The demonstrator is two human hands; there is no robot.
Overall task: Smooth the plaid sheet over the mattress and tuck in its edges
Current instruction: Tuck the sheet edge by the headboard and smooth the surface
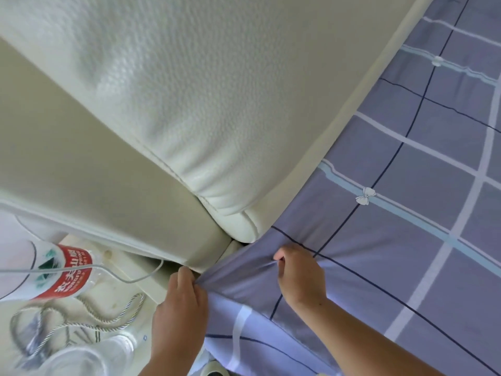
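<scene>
The plaid sheet (406, 240), lavender with white, pale blue and navy lines, lies flat from the centre out toward 3 and 5 o'clock. Its corner is bunched at 6 o'clock, just below the rounded end of the cream leather headboard (189, 90), which fills the view from 9 to 1 o'clock. The left hand (177, 308) is at the corner's outer edge, and its fingers (189, 283) are clenched on the gathered cloth beside the bed frame. The right hand (301, 278), just toward 3 o'clock of it, pinches a raised fold of the sheet between thumb and curled fingers (282, 257). At 8 o'clock, a pale counter (130, 263) carries a red-labelled water bottle (62, 272) lying on its side, a thin white cable (122, 278), a braided cord (81, 321) and a blurred clear container (81, 356).
</scene>
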